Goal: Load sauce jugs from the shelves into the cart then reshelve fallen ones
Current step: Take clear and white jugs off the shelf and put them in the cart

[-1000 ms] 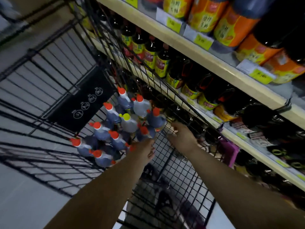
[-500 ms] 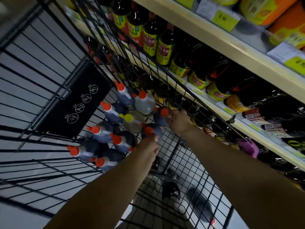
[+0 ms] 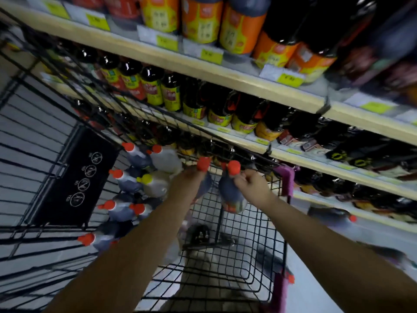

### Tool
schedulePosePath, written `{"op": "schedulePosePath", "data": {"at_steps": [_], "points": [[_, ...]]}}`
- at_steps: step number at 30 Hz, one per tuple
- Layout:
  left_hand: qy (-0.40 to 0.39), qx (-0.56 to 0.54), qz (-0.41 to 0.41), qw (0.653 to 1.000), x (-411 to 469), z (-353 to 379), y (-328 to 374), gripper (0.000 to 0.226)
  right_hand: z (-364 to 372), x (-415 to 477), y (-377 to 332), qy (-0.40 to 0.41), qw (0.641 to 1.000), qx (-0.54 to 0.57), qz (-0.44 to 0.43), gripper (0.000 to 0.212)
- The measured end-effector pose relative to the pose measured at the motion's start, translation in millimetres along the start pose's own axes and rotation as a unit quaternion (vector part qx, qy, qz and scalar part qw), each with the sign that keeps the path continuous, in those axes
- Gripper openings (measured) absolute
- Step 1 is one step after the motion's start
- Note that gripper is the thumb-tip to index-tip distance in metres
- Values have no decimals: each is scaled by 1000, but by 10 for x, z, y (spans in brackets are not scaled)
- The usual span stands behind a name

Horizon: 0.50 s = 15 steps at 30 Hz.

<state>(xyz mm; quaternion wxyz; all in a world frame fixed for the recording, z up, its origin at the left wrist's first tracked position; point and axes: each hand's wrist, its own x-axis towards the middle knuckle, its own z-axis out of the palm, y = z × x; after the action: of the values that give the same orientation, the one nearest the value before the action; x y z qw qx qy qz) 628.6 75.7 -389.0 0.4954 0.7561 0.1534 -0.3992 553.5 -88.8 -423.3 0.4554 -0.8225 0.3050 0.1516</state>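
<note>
Both my hands are up inside the black wire cart (image 3: 237, 236). My right hand (image 3: 250, 186) grips a dark sauce jug (image 3: 230, 195) near its red-capped neck, lifted clear of the cart floor. A second red-capped jug (image 3: 204, 175) is held in my left hand (image 3: 185, 184), its body mostly hidden behind hand and arm. Several more jugs (image 3: 128, 195) with red caps, one with a yellow cap (image 3: 145, 179), lie piled at the cart's far left end. On the lowest shelf at right, a dark jug (image 3: 331, 216) lies on its side.
Wooden shelves (image 3: 225, 75) run along the right, packed with dark sauce bottles and orange-labelled jugs (image 3: 241, 28). A black sign panel (image 3: 76, 177) hangs on the cart's far end. The cart's purple handle (image 3: 285, 179) sits near the lower shelf. Grey floor lies to the left.
Both hands have closed on jugs from the pile and raised them toward the cart's shelf side. The view has tilted up toward the shelves.
</note>
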Motion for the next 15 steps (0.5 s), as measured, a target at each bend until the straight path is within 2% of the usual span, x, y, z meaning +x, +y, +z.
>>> {"op": "schedulePosePath", "data": {"at_steps": [3, 9, 12, 15], "points": [[16, 96, 23, 995, -266, 105, 284, 28, -279, -391, 62, 43, 998, 42, -33, 33], [-18, 145, 161, 976, -1004, 668, 540, 39, -831, -1290, 459, 182, 972, 133, -62, 35], [-45, 166, 258, 951, -1343, 1088, 508, 36, -1029, -1756, 767, 245, 952, 171, -69, 32], [-59, 140, 298, 942, -1683, 1480, 403, 44, -1173, -2251, 1054, 287, 938, 176, -83, 30]]}}
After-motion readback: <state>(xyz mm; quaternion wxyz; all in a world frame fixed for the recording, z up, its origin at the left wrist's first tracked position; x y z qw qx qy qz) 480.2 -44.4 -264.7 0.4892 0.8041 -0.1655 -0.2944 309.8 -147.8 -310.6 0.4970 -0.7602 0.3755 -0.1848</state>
